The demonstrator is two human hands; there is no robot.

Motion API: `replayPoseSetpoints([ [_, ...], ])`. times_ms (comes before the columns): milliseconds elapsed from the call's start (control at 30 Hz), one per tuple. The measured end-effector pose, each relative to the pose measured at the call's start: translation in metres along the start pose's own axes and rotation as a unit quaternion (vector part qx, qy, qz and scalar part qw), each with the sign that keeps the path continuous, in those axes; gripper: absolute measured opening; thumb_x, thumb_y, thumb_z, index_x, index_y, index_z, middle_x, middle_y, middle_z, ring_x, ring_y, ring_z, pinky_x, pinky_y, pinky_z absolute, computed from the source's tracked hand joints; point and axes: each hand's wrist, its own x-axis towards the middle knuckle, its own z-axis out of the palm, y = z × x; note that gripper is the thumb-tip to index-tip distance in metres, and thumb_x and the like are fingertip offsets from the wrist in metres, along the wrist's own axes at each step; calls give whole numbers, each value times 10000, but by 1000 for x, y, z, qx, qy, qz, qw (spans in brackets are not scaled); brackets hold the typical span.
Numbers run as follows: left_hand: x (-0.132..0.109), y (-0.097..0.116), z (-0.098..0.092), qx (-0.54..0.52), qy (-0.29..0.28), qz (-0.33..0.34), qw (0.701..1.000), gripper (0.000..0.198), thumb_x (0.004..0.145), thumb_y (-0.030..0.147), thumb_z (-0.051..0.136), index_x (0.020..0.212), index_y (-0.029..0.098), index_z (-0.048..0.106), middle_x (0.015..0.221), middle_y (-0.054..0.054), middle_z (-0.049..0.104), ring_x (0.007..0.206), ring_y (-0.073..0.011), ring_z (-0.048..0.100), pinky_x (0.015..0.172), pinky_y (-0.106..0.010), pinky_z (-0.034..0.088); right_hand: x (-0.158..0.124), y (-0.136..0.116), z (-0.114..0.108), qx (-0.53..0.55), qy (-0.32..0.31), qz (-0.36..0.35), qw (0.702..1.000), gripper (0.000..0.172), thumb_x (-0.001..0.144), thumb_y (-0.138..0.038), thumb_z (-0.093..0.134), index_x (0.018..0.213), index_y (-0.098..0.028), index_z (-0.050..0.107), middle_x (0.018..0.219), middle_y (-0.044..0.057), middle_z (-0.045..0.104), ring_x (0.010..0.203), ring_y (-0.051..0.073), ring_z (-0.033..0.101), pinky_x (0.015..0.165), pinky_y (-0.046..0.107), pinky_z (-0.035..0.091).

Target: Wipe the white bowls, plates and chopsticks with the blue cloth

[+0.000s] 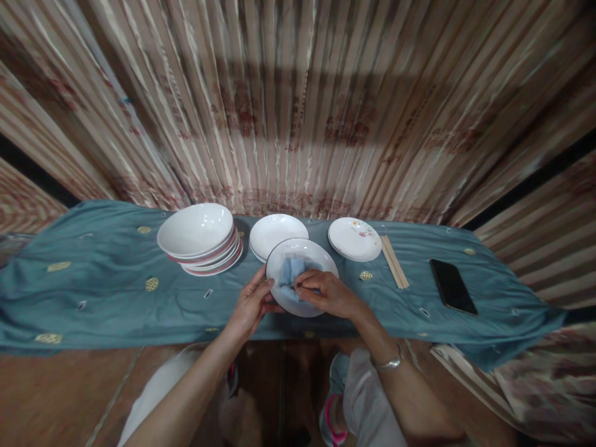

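My left hand (254, 304) grips the left rim of a white plate (323, 257) with a dark edge, tilted up toward me above the cloth. Bunched against the plate's inner face is a light blue cloth (293, 270). My right hand (326, 292) has its fingers closed on that cloth. Just behind the held plate sits a white plate (278, 231) on top of another. To the left stands a stack of white bowls (198, 230) with red bands, piled on more dishes.
Small floral plates (351, 239) lie at the right, beside several wooden chopsticks (395, 262). Farther right rests a black phone (452, 287). A teal patterned tablecloth (116, 298) covers the narrow table. Pleated curtains (279, 124) hang directly behind it.
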Motion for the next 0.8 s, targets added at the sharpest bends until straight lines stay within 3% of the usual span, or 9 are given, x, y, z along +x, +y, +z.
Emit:
replayPoseSetpoints([
  [233, 1, 4, -2, -9, 13, 5, 1000, 685, 725, 205, 702, 1371, 198, 475, 681, 11, 680, 501, -134, 632, 457, -246, 539, -4, 6, -8, -14, 33, 30, 999, 321, 914, -320, 521, 657, -197, 669, 872, 29, 707, 851, 162, 655, 783, 303, 518],
  [467, 0, 7, -2, -16, 16, 6, 1000, 690, 742, 191, 697, 1390, 200, 459, 754, -21, 715, 511, -125, 643, 447, -219, 529, -7, 16, -11, -71, 80, 51, 993, 110, 820, -245, 640, 729, -210, 690, 970, 39, 710, 944, 189, 655, 877, 365, 505],
  [567, 0, 7, -2, -15, 17, 5, 1000, 691, 748, 193, 693, 1395, 202, 453, 758, -19, 719, 507, -124, 644, 444, -216, 529, -6, 23, -7, -103, 127, 49, 985, 60, 797, -188, 632, 758, -207, 674, 1028, 62, 696, 1007, 199, 642, 918, 379, 494],
  [700, 1, 6, -2, -19, 13, 3, 1000, 692, 750, 197, 687, 1400, 196, 448, 793, -32, 727, 500, -130, 643, 439, -232, 540, -3, 28, -4, -140, 225, 45, 963, 135, 797, -135, 540, 783, -211, 650, 1054, 89, 682, 1008, 215, 636, 925, 397, 494],
  [800, 1, 6, -1, -30, 11, 4, 999, 686, 756, 183, 673, 1402, 193, 441, 794, -27, 726, 500, -130, 644, 443, -240, 549, -1, 28, -8, -83, 301, 59, 948, 118, 790, -171, 549, 775, -222, 654, 1040, 75, 684, 989, 212, 636, 929, 387, 489],
])
